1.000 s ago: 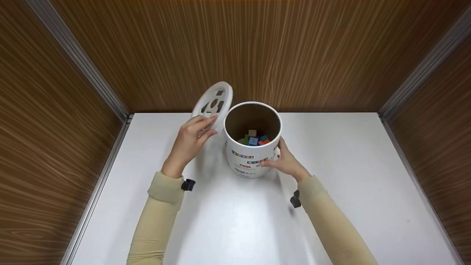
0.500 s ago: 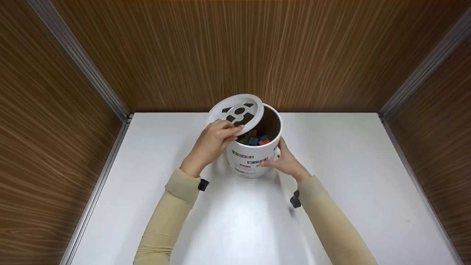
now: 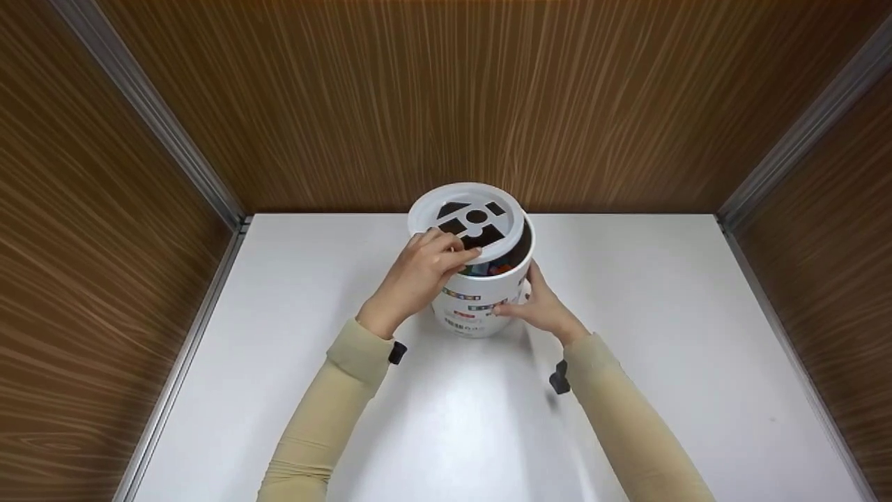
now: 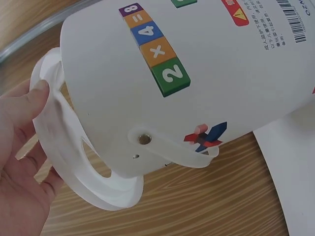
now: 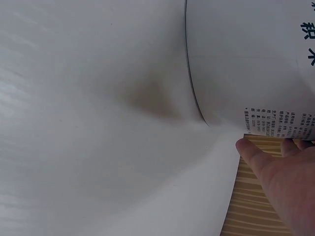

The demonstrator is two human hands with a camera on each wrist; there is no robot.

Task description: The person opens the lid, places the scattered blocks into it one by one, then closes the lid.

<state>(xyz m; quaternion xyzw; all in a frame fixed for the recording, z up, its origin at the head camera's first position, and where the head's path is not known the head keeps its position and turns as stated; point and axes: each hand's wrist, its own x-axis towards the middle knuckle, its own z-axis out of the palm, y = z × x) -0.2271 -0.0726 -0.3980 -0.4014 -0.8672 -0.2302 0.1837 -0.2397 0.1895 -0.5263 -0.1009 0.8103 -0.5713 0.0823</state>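
A white bucket (image 3: 481, 289) with printed number blocks stands upright near the back of the table. My left hand (image 3: 417, 273) pinches the near edge of a white round lid (image 3: 470, 198) with shaped cut-outs. The lid sits off-centre to the left over the mouth, leaving a gap at the right and front. Through that gap several coloured blocks (image 3: 500, 268) show. In the left wrist view, the thumb is on one face of the lid (image 4: 61, 147) and the fingers are behind it. My right hand (image 3: 547, 312) holds the bucket's right side, thumb in front, its other fingers partly hidden.
The bucket stands on a white table (image 3: 655, 335), close to a brown wood-grain panel (image 3: 592, 104) behind it. Similar panels with metal edge strips rise on the left and right. A white handle (image 4: 182, 155) hangs at the bucket's side.
My left hand has brought the lid rightward from beside the bucket and lowered it from steeply tilted to nearly flat over the mouth. My right hand and the bucket have stayed put.
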